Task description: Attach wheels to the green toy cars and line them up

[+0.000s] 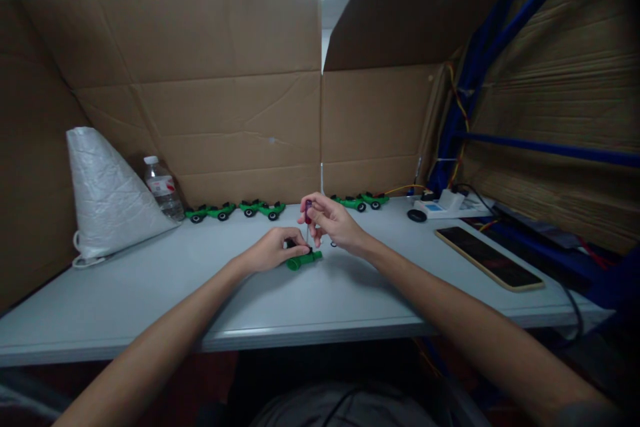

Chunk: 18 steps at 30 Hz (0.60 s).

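My left hand (278, 249) is closed on a green toy car body (299, 260), which rests on the white table. No wheels show on that body, and my fingers cover part of it. My right hand (336, 221) grips a screwdriver (309, 212) by its dark red handle. The screwdriver stands upright, its thin shaft reaching down to the black part on top of the body. Just under my right hand lies a small round piece (333, 244), mostly hidden.
Several green toy cars (262, 209) line the back of the table (165, 300). At the left are a silvery bag (110, 200) and a water bottle (163, 188). A phone (487, 257), a power strip (453, 205) and cables occupy the right. Cardboard walls (225, 107) enclose the back.
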{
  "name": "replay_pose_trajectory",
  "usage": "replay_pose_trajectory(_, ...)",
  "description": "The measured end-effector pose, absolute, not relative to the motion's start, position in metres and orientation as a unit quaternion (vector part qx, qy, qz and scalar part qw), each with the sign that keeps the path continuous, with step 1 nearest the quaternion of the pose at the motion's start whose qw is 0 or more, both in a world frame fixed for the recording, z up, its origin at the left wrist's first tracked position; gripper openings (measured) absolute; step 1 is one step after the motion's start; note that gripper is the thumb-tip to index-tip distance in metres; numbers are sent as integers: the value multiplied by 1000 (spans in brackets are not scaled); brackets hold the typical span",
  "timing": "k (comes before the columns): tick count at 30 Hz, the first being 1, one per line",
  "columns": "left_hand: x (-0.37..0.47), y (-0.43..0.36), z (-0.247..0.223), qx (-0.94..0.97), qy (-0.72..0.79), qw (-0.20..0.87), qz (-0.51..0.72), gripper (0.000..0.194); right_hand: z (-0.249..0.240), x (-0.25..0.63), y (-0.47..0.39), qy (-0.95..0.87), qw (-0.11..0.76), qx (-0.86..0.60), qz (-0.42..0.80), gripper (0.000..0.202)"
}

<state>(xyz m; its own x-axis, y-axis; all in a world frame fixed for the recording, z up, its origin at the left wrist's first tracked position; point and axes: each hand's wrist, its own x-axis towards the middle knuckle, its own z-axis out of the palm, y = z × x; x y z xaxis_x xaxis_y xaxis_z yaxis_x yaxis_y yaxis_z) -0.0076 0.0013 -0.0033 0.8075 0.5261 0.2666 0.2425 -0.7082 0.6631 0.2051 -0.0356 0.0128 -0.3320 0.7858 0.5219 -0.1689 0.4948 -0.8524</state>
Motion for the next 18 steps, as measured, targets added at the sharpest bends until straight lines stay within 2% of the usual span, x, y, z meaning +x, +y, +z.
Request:
replay_pose_trajectory(8,-9,0,-4,891,227,316,233,38,0,196,-30,-684,582,-247,363,35)
replay_pose_trajectory(12,-9,1,-3,894,215,317,231,38,1,193,-34,-681,590,-248,356,33)
replay_pose_trajectory(18,-9,1,-3,897,213,309,233,38,-1,192,-34,-650,619,-269,348,39)
